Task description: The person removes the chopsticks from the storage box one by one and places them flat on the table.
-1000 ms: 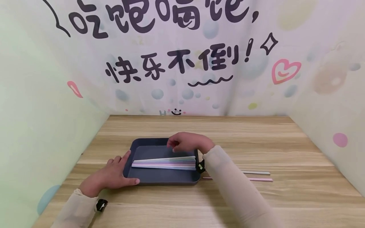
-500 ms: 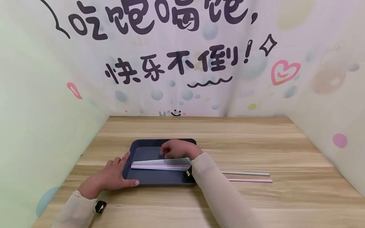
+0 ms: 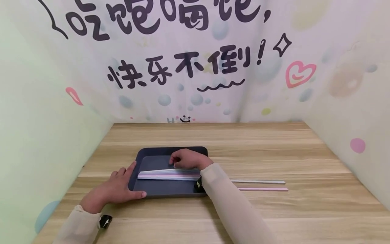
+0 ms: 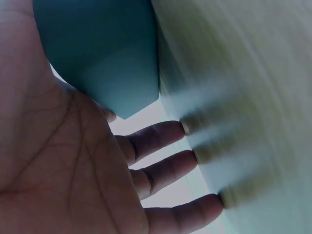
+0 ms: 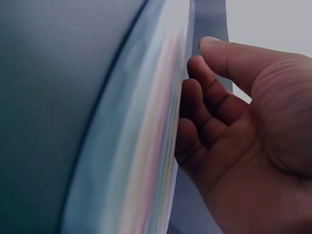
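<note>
A dark blue-grey rectangular tray (image 3: 152, 189) lies on the wooden table. Pastel chopsticks (image 3: 164, 175) are bunched lengthwise across it, their right ends hidden behind my right wrist. At the tray's left front corner my left hand (image 3: 114, 189) rests with fingers spread, index and thumb against the rim; the other fingertips (image 4: 170, 163) touch the table. My right hand (image 3: 187, 159) is inside the tray, behind the bunch. In the right wrist view its loosely curled fingertips (image 5: 187, 131) touch the bunch's side, the thumb apart from it, with nothing visibly gripped.
Two more chopsticks lie on the table right of the tray, a pale grey one (image 3: 259, 181) and a pink one (image 3: 263, 189), partly hidden by the right sleeve (image 3: 234, 206). A printed cloth backdrop (image 3: 213, 101) closes off the table's far side.
My right hand has come down and left to the back side of the bunched chopsticks. The left hand stays on the tray corner. The head view has shifted slightly.
</note>
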`<state>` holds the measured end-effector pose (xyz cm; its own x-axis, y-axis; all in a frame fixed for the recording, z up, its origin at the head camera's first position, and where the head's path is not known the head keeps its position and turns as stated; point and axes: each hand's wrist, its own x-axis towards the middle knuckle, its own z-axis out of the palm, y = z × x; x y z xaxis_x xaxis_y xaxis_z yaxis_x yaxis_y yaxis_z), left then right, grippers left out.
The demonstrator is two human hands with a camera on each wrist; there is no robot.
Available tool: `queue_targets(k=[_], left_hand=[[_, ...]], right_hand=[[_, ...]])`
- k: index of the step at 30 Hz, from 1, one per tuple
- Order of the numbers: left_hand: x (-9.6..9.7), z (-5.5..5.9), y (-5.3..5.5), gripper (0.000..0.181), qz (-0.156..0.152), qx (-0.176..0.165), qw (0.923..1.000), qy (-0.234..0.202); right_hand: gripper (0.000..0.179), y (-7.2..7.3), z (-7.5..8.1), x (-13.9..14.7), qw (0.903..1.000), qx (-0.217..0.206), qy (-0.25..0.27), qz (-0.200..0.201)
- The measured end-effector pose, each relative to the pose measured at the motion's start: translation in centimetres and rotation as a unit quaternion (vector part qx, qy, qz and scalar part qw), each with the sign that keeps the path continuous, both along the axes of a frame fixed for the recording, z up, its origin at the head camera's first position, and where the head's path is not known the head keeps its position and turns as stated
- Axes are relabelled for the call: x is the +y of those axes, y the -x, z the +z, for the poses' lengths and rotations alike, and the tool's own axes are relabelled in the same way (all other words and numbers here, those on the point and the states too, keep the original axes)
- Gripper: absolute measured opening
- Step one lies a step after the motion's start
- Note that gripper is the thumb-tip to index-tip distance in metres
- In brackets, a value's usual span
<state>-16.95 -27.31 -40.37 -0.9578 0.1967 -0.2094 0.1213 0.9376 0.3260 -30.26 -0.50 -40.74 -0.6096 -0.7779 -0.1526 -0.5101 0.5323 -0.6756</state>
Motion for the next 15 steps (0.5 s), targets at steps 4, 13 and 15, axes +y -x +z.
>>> queue_targets(k=[4,13,15], left_hand=[[-0.03,0.04,0.04,0.124,0.002,-0.001,1.0000,0.002],[-0.03,0.22,-0.12,0.123,0.001,-0.001,1.0000,-0.001],[-0.06,0.24,-0.17,0.124,0.000,0.000,1.0000,-0.001]], right_hand=[[0.018,0.01,-0.08,-0.04,0.9999,0.009,-0.007,0.007],[0.018,0.01,-0.36,-0.30,0.9995,0.020,-0.023,0.012],[0.018,0.02,-0.43,-0.42,0.9993,0.021,-0.029,0.011]])
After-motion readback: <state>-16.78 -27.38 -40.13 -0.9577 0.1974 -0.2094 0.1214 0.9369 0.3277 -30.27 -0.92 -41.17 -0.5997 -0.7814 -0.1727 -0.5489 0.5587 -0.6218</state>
